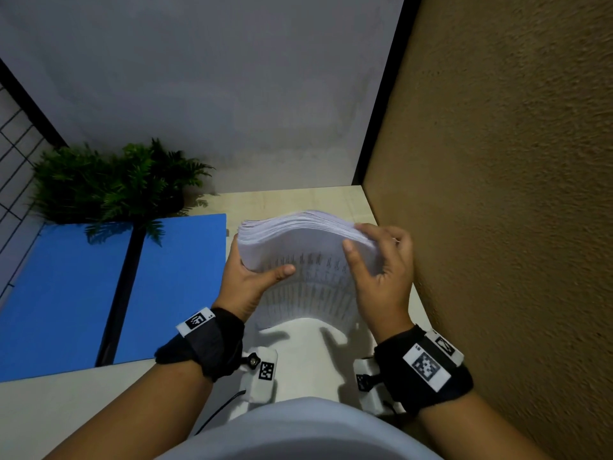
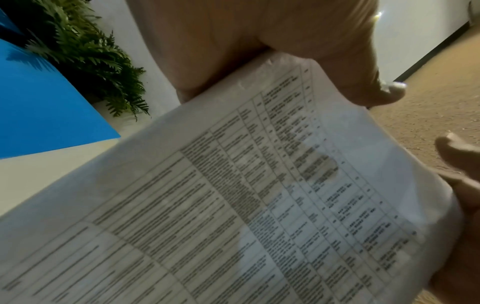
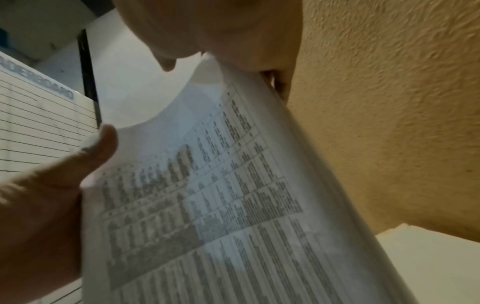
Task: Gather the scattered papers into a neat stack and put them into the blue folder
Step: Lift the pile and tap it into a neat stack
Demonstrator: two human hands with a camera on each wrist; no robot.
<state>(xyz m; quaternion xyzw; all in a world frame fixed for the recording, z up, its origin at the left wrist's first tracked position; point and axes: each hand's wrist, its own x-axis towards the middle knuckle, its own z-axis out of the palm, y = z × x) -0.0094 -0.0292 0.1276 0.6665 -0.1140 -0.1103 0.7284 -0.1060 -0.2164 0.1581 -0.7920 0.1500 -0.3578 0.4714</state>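
I hold the stack of papers (image 1: 305,247) upright between both hands, its lower edge standing on the pale worktop (image 1: 83,410) close in front of me. My left hand (image 1: 247,287) grips the left side, thumb curled across the printed front sheet and fingers behind. My right hand (image 1: 381,270) grips the right side the same way, thumb on the front, fingers wrapped over the top corner. The stack bows in the middle, and its upper edges fan out slightly unevenly. The front sheet (image 2: 259,195) carries a printed table of small text, too blurred to read.

The blue folder (image 1: 66,293) lies open and flat on the worktop to the left of the papers, just beside my left hand, with a dark spine running down its middle. A green fern-like plant (image 1: 112,184) stands at its far edge, fronds overhanging the blue surface. Close on my right rises a rough brown wall (image 1: 497,194), near my right hand. A grey wall (image 1: 215,78) closes the back, and a wire grid (image 1: 13,134) stands at the far left. In the right wrist view a lined board (image 3: 39,127) shows beyond my left thumb.
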